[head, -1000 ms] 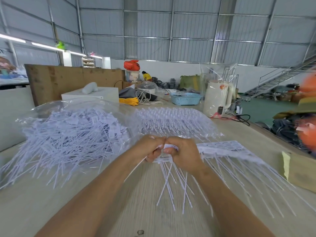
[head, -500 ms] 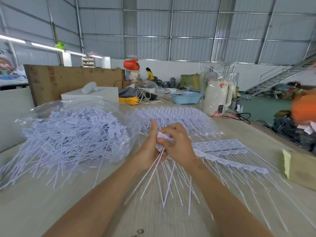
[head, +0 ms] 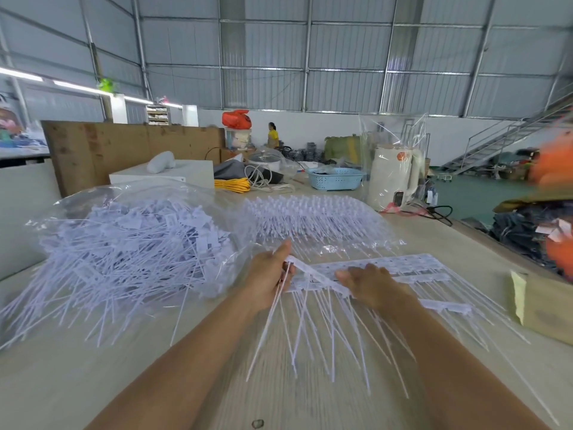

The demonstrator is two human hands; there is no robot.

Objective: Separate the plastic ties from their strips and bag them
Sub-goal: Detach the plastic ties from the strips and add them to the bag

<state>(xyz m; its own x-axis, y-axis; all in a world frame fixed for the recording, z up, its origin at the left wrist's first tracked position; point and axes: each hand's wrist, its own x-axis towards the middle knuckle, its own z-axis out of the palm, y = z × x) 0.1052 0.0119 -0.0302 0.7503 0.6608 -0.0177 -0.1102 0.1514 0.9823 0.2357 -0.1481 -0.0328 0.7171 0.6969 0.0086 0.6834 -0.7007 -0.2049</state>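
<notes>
A white strip of plastic ties [head: 319, 279] lies across the wooden table [head: 77, 377] in front of me, its thin tails fanning toward me. My left hand [head: 268, 277] pinches a few loose ties at the strip's left end, thumb up. My right hand [head: 370, 285] grips the strip further right, fingers curled over its edge. More strips [head: 412, 268] lie beneath it. A clear bag [head: 133, 234] full of loose ties sits on the left, tails spilling out.
A second clear bag of tie strips [head: 313, 218] lies behind my hands. A cardboard box [head: 545, 305] stands at the right edge. Further back are a white kettle [head: 393, 178], a blue basket [head: 335, 179], cables and a white box [head: 173, 175].
My hands were pressed together at the strip's end; now they have come apart, the right hand sliding right along the strip while the left keeps hold of separated ties.
</notes>
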